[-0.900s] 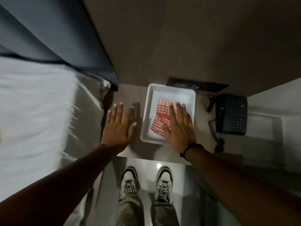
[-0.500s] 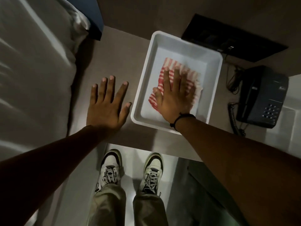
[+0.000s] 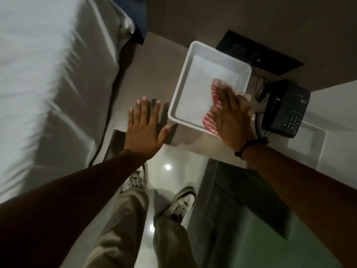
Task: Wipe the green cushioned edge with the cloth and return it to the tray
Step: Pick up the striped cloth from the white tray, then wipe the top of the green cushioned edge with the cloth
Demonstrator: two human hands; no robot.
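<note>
While the person looks down from a head cam, the white tray (image 3: 180, 97) sits on a brown table (image 3: 154, 70), and everything below is placed relative to that tray. The right hand (image 3: 231, 120) is over the tray's near right corner w/ the red-and-white striped cloth (image 3: 209, 120) bunched under it; the cloth drapes across the tray's near rim, partly in, partly out. The right hand's fingers (image 3: 228, 101) seem to be gathering the cloth, but motion blur hides whether they have truly clenched it, so I cannot tell. The left hand (image 3: 144, 128) lies left of the tray, just beside it, palm down on the table, fingers spread and released, holding nothing. Right of the tray is a dark phone (image 3: 286, 107) w/ cords running close to the tray's right edge. Left of the tray, beyond the left hand, is a white-sheeted bed (image 3: 48, 74). Nearer the person than the tray, lower right, is a dark green cushioned edge (image 3: 251, 219), approx. the surface to wipe; it looks untouched by the cloth. Likely risks: a loose pinch could let the cloth slip to the floor, dragging it over the rim could shift or tip the tray, and a wide swing could snag the phone cords.
</note>
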